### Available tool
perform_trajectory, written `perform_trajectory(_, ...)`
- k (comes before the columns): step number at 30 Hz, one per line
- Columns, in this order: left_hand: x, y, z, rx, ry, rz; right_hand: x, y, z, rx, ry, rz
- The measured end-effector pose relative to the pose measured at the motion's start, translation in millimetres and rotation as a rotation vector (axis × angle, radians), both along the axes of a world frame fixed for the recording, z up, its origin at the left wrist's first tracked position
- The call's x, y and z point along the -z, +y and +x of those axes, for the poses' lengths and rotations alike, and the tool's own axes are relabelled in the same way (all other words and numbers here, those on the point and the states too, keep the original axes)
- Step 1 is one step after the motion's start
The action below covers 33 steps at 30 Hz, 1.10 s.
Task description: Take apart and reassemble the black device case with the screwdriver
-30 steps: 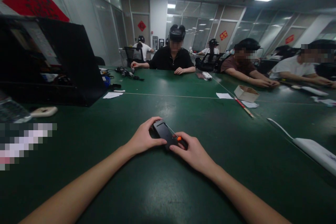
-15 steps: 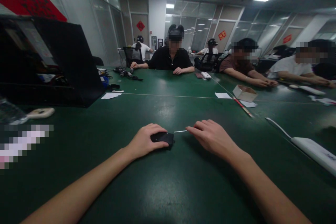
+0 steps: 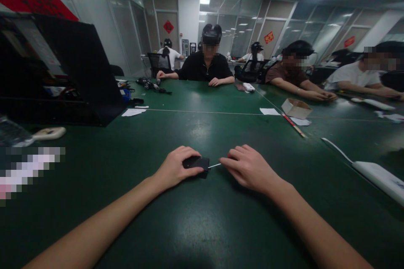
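A small black box-shaped object (image 3: 198, 162) rests on the green table (image 3: 195, 214). My left hand (image 3: 178, 168) is wrapped round its left part, thumb along the near side and fingers over the far side. My right hand (image 3: 249, 166) pinches a thin, pale, straight rod (image 3: 214, 165) between thumb and fingertips. The rod's free tip meets the right end of the black object; I cannot tell whether it is inserted or only touching. The rod's other end is hidden in my right hand.
A big black open case (image 3: 69, 71) stands at the left. On the right lie a white power strip (image 3: 378, 180), an open cardboard box (image 3: 296, 108) and a red-striped stick (image 3: 293, 125). Paper (image 3: 134, 112) lies farther back. Several people sit around the table.
My right hand has moved slightly left and tilted the rod, bringing its tip from just beyond the black object to its right end. My left hand keeps its hold.
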State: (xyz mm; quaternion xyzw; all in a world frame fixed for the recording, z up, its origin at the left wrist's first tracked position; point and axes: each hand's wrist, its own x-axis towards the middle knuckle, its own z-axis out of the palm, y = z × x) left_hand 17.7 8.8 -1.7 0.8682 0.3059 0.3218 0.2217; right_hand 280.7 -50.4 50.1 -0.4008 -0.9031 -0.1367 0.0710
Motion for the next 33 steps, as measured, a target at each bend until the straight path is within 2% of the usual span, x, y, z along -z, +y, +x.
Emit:
perform_trajectory(4,1.4,0.6,-0.5,-0.025,-0.024,-0.029,21.9,1.6,-7.8,0.001,0.187,-0.214)
perform_trajectory(6,0.8,1.1,-1.3,-0.026,-0.044,-0.049,27.7,2.7,-8.3,-0.009,0.214,-0.230)
perform_trajectory(8,-0.7,0.5,-1.7,0.001,-0.051,-0.068,28.9,4.1,-6.3,-0.006,0.177,-0.156)
perform_trajectory(12,-6.1,-6.3,1.1,0.067,-0.048,-0.128,24.7,6.3,-1.5,-0.014,0.019,0.091)
perform_trajectory(15,-10.5,-13.8,2.9,0.109,-0.038,-0.212,22.3,5.5,-2.6,-0.071,-0.045,0.175)
perform_trajectory(21,-12.4,-17.8,-16.8,0.134,0.036,-0.333,18.8,4.9,-1.0,-0.151,-0.039,0.199)
perform_trajectory(24,-10.7,-17.9,-27.3,0.075,0.009,-0.360,14.2,6.7,6.7,-0.167,-0.041,0.156)
perform_trajectory(33,-15.4,-22.8,-26.2,0.130,0.007,-0.362,14.3,8.3,13.1,-0.220,0.011,0.161)
